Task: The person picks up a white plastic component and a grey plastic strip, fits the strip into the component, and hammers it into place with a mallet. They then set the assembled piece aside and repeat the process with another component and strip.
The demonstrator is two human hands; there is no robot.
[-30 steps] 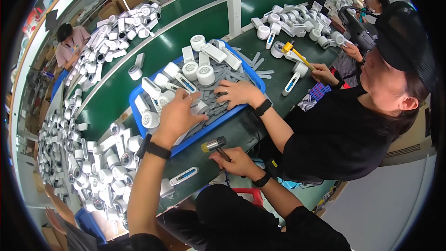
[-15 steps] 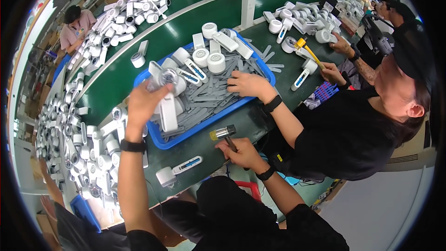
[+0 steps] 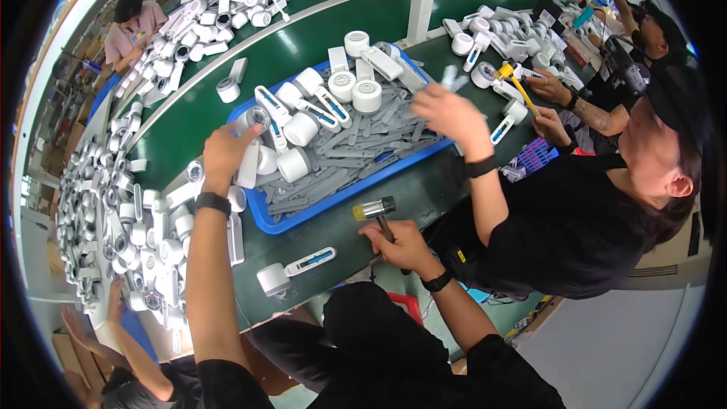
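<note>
My left hand [image 3: 227, 153] has its fingers closed round a white round-headed device [image 3: 258, 117] with a flat handle, at the left end of a blue tub [image 3: 266, 223]. Several more white devices [image 3: 301, 130] lie in the tub, on a heap of thin grey strips [image 3: 344, 170]. In my right hand [image 3: 405, 246] is a mallet [image 3: 375, 208] with a yellow and black head, held up over the bench by its dark handle. A single white device with a blue stripe [image 3: 274, 279] lies on the bench in front of me.
A large pile of white devices [image 3: 151, 242] covers the left side. A co-worker's blurred hand [image 3: 454, 117] is over the tub's right end. Farther right, a yellow hammer [image 3: 519, 85] is in a person's hand. A white post [image 3: 424, 0] rises behind the tub.
My left hand has moved left and slightly down with the white device, onto the tub's left end. The co-worker's hand has risen off the strips toward the right. My right hand keeps the mallet almost in place.
</note>
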